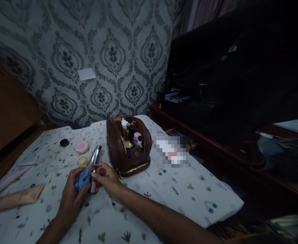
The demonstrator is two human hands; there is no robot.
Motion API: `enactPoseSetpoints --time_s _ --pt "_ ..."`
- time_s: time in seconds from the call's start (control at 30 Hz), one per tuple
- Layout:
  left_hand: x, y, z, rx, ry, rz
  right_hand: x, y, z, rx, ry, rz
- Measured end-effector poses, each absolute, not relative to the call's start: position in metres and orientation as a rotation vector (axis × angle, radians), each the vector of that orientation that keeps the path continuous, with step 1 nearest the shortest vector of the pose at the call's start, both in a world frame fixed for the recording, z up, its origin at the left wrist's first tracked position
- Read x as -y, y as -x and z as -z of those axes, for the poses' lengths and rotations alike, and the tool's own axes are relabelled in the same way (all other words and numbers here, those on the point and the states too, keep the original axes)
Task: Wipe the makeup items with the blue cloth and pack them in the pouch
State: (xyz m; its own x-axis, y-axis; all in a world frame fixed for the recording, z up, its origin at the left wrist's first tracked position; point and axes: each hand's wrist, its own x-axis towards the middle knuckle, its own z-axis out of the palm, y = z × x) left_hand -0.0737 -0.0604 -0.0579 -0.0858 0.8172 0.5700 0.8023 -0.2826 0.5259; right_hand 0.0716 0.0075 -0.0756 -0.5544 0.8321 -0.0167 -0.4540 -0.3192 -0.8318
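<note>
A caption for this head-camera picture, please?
Left hand holds a blue cloth, right hand a silver tube, beside an open brown makeup bag.

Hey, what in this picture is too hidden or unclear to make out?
Head view: small tube, mostly covered by the right hand and the blue cloth in the left hand.
Bottles in the pouch: too small and dark.
Patch beside the pouch: blurred out.
Beige tube: cut by the left edge.

Tube [96,156] before pouch [118,152], compacts [82,147] left (on sheet [179,189])

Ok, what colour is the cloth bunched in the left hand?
Blue; the cloth in the left hand shows best in the head view.
</note>
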Motion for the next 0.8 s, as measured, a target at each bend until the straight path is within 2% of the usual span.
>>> enactPoseSetpoints --time_s 0.13,0.33,0.8 --pt "0.059 0.073 0.065 -1.693 -2.305 -1.223 -0.005 -0.072 0.076 1.027 0.541 -1.989" --pt "0.06 0.081 0.064 -1.67 -2.301 -1.03 -0.008 -0.073 0.08 0.983 0.556 -2.007" --pt "0.06 0.078 0.048 -1.546 -2.271 -1.343 -0.013 -0.076 0.077 0.767 0.566 -2.037"
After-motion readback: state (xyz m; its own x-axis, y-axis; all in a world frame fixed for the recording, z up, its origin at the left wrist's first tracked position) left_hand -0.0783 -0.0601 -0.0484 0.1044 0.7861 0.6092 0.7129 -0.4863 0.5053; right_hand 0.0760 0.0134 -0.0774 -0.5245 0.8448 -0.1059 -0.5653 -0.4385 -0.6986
